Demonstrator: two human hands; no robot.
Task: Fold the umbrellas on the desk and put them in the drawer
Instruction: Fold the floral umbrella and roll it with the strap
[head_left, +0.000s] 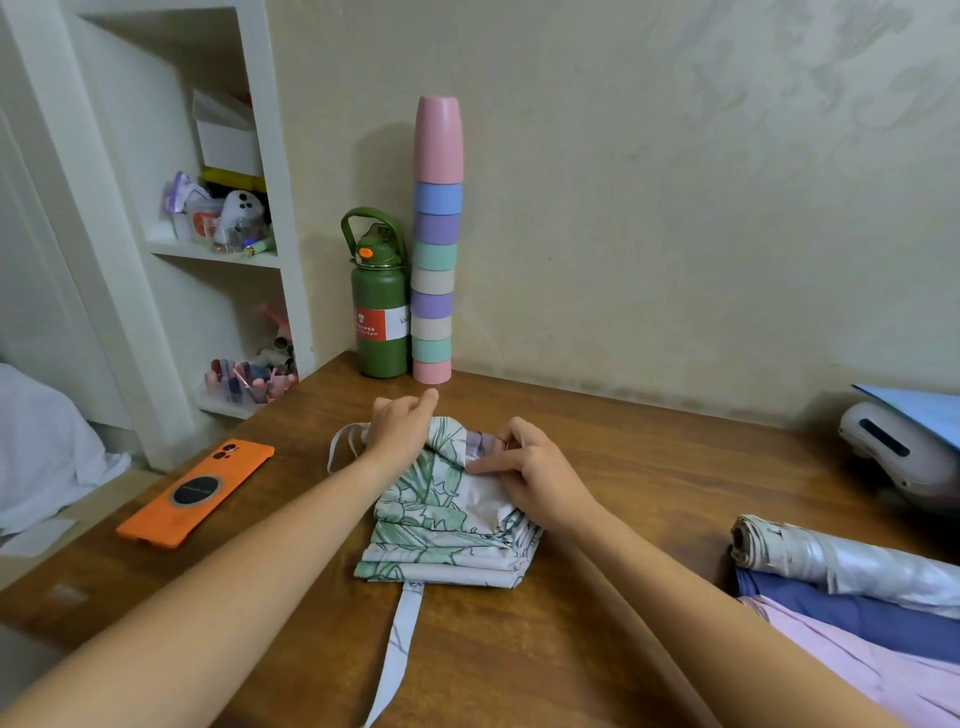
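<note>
A white umbrella with green leaf print (441, 525) lies collapsed in the middle of the wooden desk (597, 649), its canopy gathered in flat pleats. Its closing strap (402, 644) trails toward me and a wrist loop (343, 447) sticks out at the far left. My left hand (400, 428) grips the umbrella's far end. My right hand (530, 473) pinches a fold of the canopy near that end. At the right edge lie three more umbrellas: a silver one (852, 566), a blue one (857, 613) and a pink one (872, 670). No drawer is in view.
An orange phone (200, 491) lies on the desk's left side. A green bottle (379, 317) and a tall stack of pastel cups (435, 249) stand against the back wall. A white device (898, 452) under a blue folder sits at far right. Shelves (218, 249) hold clutter at left.
</note>
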